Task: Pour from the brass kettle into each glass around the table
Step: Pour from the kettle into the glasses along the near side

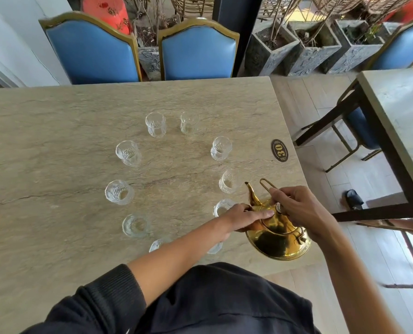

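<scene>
A shiny brass kettle (279, 239) hangs above the near right part of the stone-look table (55, 121), tilted with its spout (251, 195) pointing up and away. My right hand (297, 208) grips its thin wire handle. My left hand (246, 216) rests with flat fingers on the lid. Several clear cut glasses stand in a ring on the table. One glass (222, 207) sits just left of the spout, partly behind my left hand. Another glass (229, 182) stands right beyond the spout tip. Two near glasses are partly hidden by my left forearm.
A black oval plaque numbered 30 (280, 150) lies near the table's right edge. Two blue chairs (198, 54) stand at the far side. A second table (398, 112) with dark legs stands to the right across a wooden floor aisle. Stone planters line the back.
</scene>
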`<state>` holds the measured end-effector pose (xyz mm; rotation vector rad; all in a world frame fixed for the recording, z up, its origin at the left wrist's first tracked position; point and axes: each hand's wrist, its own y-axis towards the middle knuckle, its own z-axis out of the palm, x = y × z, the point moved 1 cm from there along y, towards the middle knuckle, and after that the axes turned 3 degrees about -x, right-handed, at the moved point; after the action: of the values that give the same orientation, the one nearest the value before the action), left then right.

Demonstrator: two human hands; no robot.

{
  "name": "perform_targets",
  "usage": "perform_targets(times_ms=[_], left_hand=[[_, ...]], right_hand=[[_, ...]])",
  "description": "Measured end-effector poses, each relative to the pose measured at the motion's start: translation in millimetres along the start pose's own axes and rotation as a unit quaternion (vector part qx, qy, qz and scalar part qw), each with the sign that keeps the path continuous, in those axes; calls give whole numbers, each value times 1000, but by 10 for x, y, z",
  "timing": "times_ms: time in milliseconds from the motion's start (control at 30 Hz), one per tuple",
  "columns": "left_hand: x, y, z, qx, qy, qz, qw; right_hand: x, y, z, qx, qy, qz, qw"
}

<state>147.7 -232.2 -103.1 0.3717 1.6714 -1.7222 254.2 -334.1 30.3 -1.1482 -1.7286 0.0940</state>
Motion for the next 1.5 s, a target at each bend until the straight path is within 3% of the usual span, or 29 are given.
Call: perform_targets(times_ms=[367,1500], left_hand=[[-31,136,80,11,-53,-11,998],[36,166,82,15,-63,-1,998]], right_hand=[[-12,189,-66,9,-13,14,1000],[26,136,-62,7,-20,-17,1000]])
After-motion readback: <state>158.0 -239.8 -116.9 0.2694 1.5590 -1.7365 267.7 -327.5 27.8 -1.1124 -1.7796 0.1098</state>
